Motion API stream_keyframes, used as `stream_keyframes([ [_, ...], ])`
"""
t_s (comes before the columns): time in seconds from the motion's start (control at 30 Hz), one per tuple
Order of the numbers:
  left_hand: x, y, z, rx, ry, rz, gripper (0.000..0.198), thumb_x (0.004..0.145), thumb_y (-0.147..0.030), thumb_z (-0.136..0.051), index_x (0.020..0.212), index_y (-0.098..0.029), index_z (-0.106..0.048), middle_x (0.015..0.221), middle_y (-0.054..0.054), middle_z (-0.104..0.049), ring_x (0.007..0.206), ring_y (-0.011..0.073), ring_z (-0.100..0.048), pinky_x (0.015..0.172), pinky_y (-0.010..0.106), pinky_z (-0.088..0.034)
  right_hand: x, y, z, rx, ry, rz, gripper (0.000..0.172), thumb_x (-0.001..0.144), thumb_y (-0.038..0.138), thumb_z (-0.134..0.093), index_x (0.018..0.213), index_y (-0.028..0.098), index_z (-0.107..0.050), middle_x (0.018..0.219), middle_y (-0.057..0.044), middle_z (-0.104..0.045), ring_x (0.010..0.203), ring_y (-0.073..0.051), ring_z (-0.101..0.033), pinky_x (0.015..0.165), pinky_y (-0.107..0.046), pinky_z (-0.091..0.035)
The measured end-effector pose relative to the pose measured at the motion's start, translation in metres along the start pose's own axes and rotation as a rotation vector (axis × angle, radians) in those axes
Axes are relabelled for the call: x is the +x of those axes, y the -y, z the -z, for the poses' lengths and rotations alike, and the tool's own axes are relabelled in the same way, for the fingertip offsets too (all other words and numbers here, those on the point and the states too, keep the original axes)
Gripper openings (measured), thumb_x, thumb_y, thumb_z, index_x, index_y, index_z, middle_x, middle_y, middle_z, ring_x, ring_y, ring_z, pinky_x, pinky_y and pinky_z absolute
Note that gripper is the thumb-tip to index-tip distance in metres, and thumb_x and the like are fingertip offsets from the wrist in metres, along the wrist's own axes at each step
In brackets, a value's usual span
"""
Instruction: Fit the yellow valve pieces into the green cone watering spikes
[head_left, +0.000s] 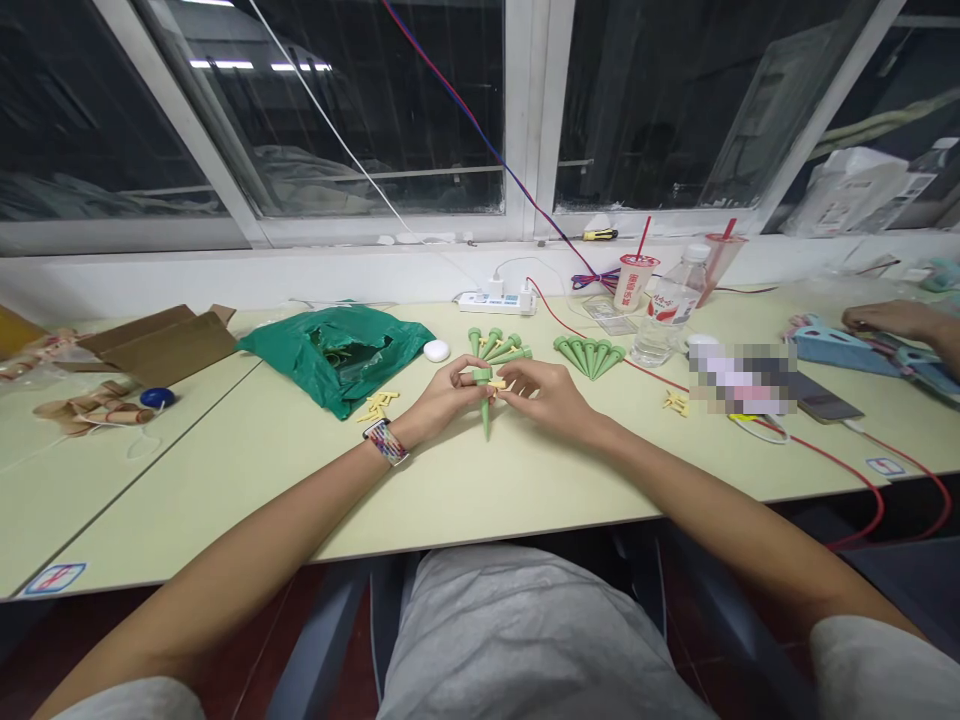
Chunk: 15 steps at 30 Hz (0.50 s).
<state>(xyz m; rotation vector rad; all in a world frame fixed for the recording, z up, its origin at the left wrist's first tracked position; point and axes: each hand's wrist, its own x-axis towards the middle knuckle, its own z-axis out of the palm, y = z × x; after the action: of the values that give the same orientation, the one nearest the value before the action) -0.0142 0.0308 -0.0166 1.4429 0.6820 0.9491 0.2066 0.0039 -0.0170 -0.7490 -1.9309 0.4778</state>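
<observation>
Bag [279,350], green and torn, lies left of small yellow pieces [381,402]. The left hand [441,402] grips a green spike [486,415] in its fingertips, point down over the table [465,500], while the right hand [553,398] pinches a yellow peg [498,385] at its upper part. Farther right, more green spikes [592,357] lie fanned near a bottle [664,325].

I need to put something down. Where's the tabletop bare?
Bare: front centre, between held green cone and table edge; front left, between blue ball and left forearm. Crowded: centre back, around the fanned cones; back right, around bottle and cups.
</observation>
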Motion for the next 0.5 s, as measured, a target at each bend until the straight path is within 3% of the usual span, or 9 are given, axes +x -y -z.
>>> stream_keyframes([
  [0.13, 0.0013, 0.0016, 0.0014, 0.004, -0.008, -0.008, 0.042, 0.081, -0.031, -0.089, 0.113, -0.021, -0.063, 0.077, -0.001, -0.072, 0.080, 0.0172, -0.073, 0.077, 0.027, -0.052, -0.0010, 0.0008, 0.0027, -0.008, 0.014, -0.029, 0.016, 0.099, 0.035, -0.065, 0.095, 0.021, -0.072, 0.092, -0.004, -0.076, 0.078, -0.017, -0.069, 0.069, -0.028, -0.055],
  [0.27, 0.0024, 0.0031, 0.0026, 0.011, -0.015, -0.010, 0.042, 0.082, -0.031, -0.088, 0.113, -0.021, -0.063, 0.074, -0.003, -0.068, 0.081, 0.0170, -0.073, 0.079, 0.027, -0.052, -0.0005, 0.0011, 0.0078, -0.124, 0.047, -0.171, 0.043, 0.107, 0.043, -0.054, 0.074, 0.020, -0.069, 0.071, -0.002, -0.071, 0.064, -0.016, -0.064, 0.064, -0.029, -0.046],
  [0.33, 0.0025, 0.0031, 0.0026, 0.008, -0.023, -0.006, 0.043, 0.081, -0.031, -0.089, 0.114, -0.021, -0.063, 0.073, -0.004, -0.067, 0.080, 0.0170, -0.073, 0.079, 0.027, -0.053, -0.0004, 0.0005, 0.0096, -0.116, 0.055, -0.188, 0.034, 0.105, 0.042, -0.057, 0.084, 0.020, -0.072, 0.073, -0.002, -0.072, 0.061, -0.015, -0.064, 0.064, -0.029, -0.046],
  [0.37, 0.0024, 0.0029, 0.0025, 0.009, -0.025, -0.005, 0.043, 0.081, -0.031, -0.089, 0.114, -0.021, -0.063, 0.073, -0.004, -0.066, 0.079, 0.0171, -0.073, 0.078, 0.027, -0.053, -0.0005, 0.0002, 0.0100, -0.095, 0.058, -0.165, 0.023, 0.101, 0.040, -0.063, 0.094, 0.020, -0.072, 0.081, -0.002, -0.075, 0.063, -0.015, -0.064, 0.064, -0.028, -0.047],
  [0.43, 0.0021, 0.0024, 0.0023, 0.029, -0.025, -0.005, 0.043, 0.081, -0.032, -0.089, 0.113, -0.022, -0.064, 0.072, -0.004, -0.066, 0.078, 0.0169, -0.072, 0.076, 0.027, -0.053, -0.0007, -0.0003, 0.0102, -0.067, 0.069, -0.099, 0.019, 0.095, 0.036, -0.070, 0.107, 0.021, -0.071, 0.096, -0.003, -0.077, 0.069, -0.015, -0.067, 0.068, -0.028, -0.049],
  [0.5, 0.0018, 0.0020, 0.0019, 0.047, -0.025, -0.008, 0.041, 0.081, -0.033, -0.089, 0.113, -0.021, -0.064, 0.070, -0.005, -0.063, 0.077, 0.0161, -0.072, 0.075, 0.026, -0.053, -0.0009, -0.0005, 0.0101, -0.094, 0.084, -0.100, 0.020, 0.100, 0.038, -0.063, 0.096, 0.021, -0.072, 0.092, -0.004, -0.076, 0.072, -0.017, -0.067, 0.069, -0.028, -0.048],
])
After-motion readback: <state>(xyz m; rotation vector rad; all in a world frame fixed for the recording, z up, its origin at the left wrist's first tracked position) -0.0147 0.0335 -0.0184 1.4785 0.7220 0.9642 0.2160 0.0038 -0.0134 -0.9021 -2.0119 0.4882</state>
